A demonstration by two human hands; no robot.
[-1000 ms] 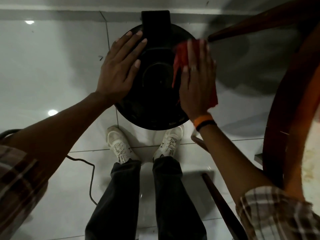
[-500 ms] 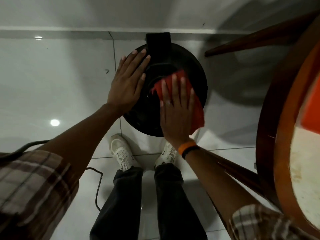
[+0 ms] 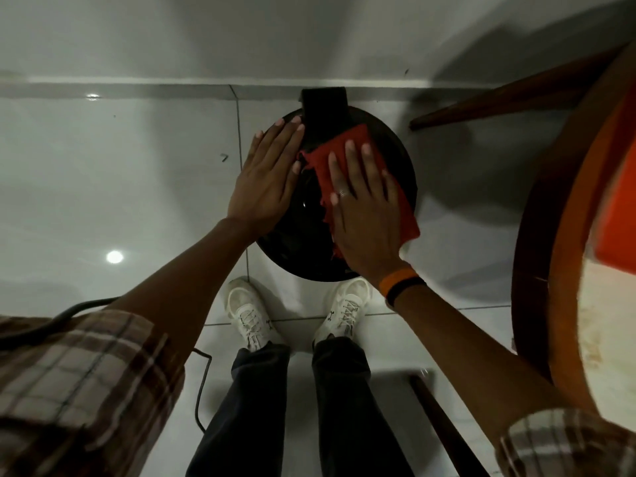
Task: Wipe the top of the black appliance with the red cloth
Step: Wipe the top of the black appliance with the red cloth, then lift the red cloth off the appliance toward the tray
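A round black appliance (image 3: 299, 242) stands on the white tiled floor against the wall, seen from straight above. My right hand (image 3: 364, 215) lies flat on the red cloth (image 3: 347, 146), pressing it onto the right half of the appliance's top; the cloth spreads from the middle to the right rim. My left hand (image 3: 268, 180) rests flat with fingers apart on the left part of the top, touching the cloth's left edge. A black block (image 3: 323, 101) sticks out at the appliance's far side.
A round wooden table (image 3: 564, 256) with slanted legs (image 3: 499, 98) stands close on the right, an orange object (image 3: 619, 201) on it. My white shoes (image 3: 251, 315) stand just before the appliance. A black cable (image 3: 203, 383) runs over the floor at left.
My right hand slid the cloth from the right rim to the middle of the top, then back toward the right and far side. My left hand has stayed on the left part.
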